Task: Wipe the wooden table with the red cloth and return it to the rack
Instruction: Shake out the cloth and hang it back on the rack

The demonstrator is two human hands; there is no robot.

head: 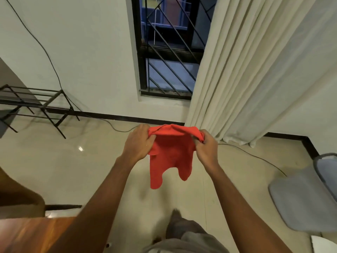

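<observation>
The red cloth (pixel 170 156) hangs in the air in front of me, stretched between both hands, its lower corners dangling over the floor. My left hand (pixel 139 143) pinches the cloth's upper left edge. My right hand (pixel 206 147) grips the bunched upper right edge. The wooden table (pixel 31 234) shows only as a corner at the bottom left, partly behind my left forearm. The black metal rack (pixel 36 103) stands against the wall at the far left, well away from the cloth.
A barred window (pixel 169 52) and a cream curtain (pixel 246 70) are ahead. Black cables (pixel 255 156) trail across the tiled floor. A grey padded chair (pixel 306 198) stands at the right. A brown rounded seat (pixel 20 194) sits at the left edge.
</observation>
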